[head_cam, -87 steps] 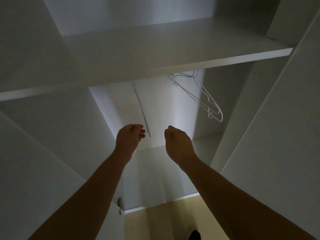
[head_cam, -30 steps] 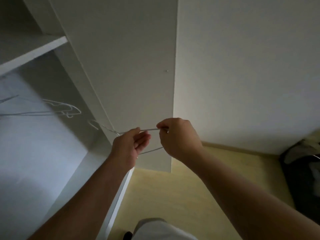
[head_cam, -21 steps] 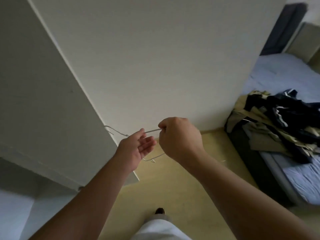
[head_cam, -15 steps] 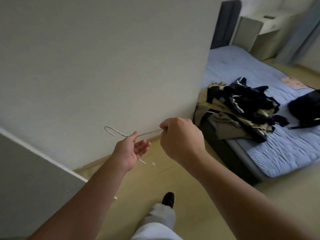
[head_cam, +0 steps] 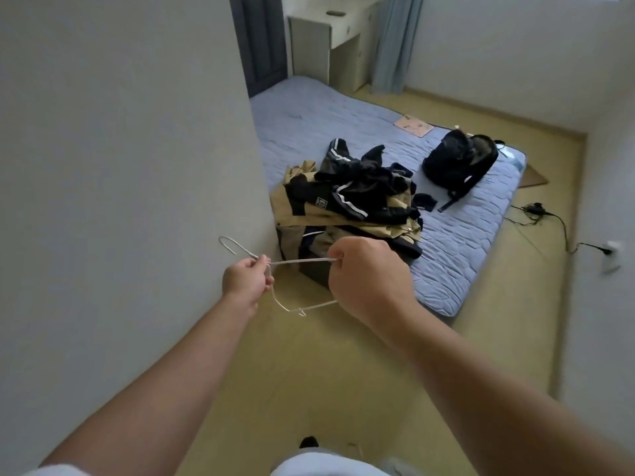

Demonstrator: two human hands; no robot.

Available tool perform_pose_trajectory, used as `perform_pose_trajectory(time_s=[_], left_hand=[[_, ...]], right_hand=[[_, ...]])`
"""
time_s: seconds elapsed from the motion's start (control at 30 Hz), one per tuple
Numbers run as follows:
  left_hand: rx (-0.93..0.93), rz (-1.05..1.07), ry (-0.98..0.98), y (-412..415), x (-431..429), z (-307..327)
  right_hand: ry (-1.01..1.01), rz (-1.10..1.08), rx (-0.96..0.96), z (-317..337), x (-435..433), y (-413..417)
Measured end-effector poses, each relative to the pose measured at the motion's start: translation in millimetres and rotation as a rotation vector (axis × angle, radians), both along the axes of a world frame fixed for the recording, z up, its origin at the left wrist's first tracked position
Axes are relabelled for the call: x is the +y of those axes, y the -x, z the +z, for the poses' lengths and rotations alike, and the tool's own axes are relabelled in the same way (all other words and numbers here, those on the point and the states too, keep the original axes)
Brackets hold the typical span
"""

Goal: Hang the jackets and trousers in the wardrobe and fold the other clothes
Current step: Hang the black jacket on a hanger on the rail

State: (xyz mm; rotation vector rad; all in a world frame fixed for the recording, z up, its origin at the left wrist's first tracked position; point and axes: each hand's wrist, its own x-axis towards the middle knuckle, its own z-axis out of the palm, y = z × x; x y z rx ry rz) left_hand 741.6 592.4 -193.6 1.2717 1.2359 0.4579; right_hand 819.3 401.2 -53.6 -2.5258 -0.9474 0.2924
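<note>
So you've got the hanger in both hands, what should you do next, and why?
Probably walk to the mattress and let the right hand go to pick a jacket from the pile of clothes. The left hand and right both grip the wire hanger, which carries nothing.

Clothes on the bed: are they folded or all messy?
Messy. The clothes lie in a crumpled heap at the mattress edge, with sleeves sticking out.

Both hands hold a thin white wire hanger (head_cam: 296, 260): the left hand (head_cam: 245, 280) pinches its neck, the right hand (head_cam: 365, 277) grips its bar. Beyond, a heap of dark and tan clothes (head_cam: 350, 204) lies on the blue quilted bed (head_cam: 457, 235).
</note>
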Motion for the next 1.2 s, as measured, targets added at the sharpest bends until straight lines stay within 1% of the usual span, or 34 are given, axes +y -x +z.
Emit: perform_pose_trajectory(time_s=[0.1, 0.2, 0.3, 0.4, 0.57, 0.63, 0.77, 0.83, 1.03, 1.2], left_hand=[[0.037, -0.141, -0.105, -59.3, 15.3, 0.5], [0.018, -0.307, -0.175, -121.4, 19.5, 5.8], [0.037, -0.443, -0.311, -185.9, 18.7, 14.7], [0.072, -0.541, -0.431, -246.0, 21.6, 28.4], [0.162, -0.709, -0.652, -323.1, 44.2, 50.3], [0.143, -0.727, -0.694, -347.5, 51.9, 55.8], [0.064, -0.647, -0.700, -394.4, 68.6, 55.3], [0.051, -0.672, -0.689, -417.2, 76.5, 50.3], [-0.038, -0.884, -0.583, -482.4, 102.3, 26.2], [-0.060, -1.125, -0.377, -537.5, 154.0, -3.9]], right_hand=[[0.078, -0.053, 0.035, -12.7, 5.5, -47.9], [0.141, -0.107, 0.075, -34.7, 13.8, -102.1], [0.156, -0.150, 0.157, -56.4, 30.7, -157.7], [0.096, -0.170, 0.300, -70.2, 51.3, -217.3], [-0.024, -0.203, 0.520, -74.7, 79.3, -309.3], [-0.066, -0.213, 0.573, -74.6, 89.4, -332.0], [-0.102, -0.243, 0.657, -83.8, 107.4, -365.0], [-0.095, -0.269, 0.691, -90.9, 116.4, -382.2], [-0.132, -0.379, 0.725, -116.2, 156.6, -441.1], [-0.098, -0.556, 0.745, -147.7, 202.3, -495.7]])
